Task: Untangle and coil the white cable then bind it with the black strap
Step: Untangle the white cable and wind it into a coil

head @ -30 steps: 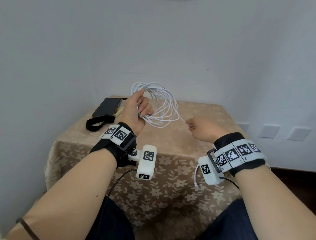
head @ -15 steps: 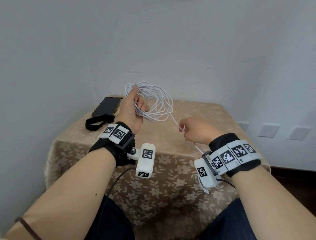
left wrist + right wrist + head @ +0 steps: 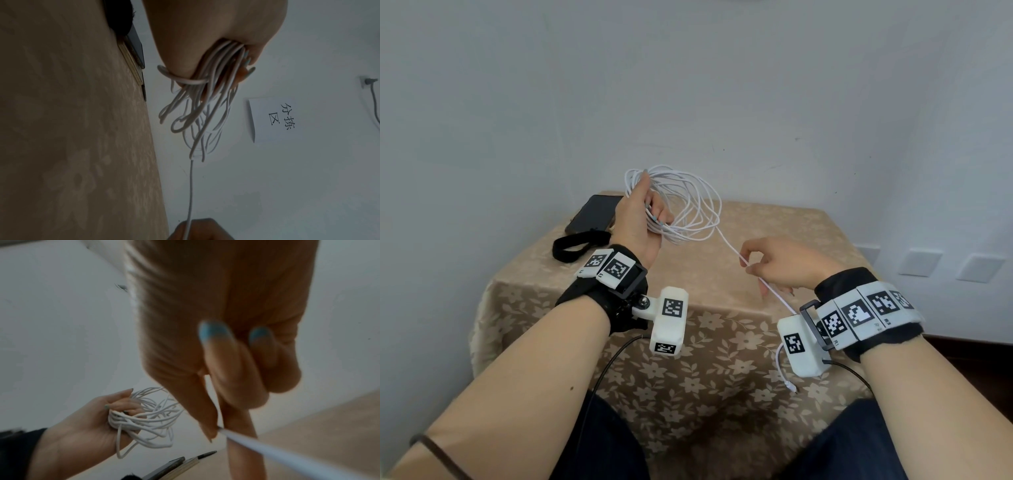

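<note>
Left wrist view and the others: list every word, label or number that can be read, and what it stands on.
"分拣区" on the white paper sheet on the wall, left wrist view.
"R1" on the white marker tiles of the right wristband, head view; the other small print there is too small to read.
Black-and-white square codes on both wristbands carry no words.
Right wrist view: no text.

- A plain room corner is shown, probably in a home or a small workroom; which one cannot be told.
- A small table (image 3: pixel 774 226) is covered with a beige flowered cloth (image 3: pixel 722 370).
- Bare white walls (image 3: pixel 688 85) with wall plates (image 3: pixel 920 262) are seen.
- A paper sign (image 3: pixel 273 119) with Chinese characters is fixed on the wall.
</note>
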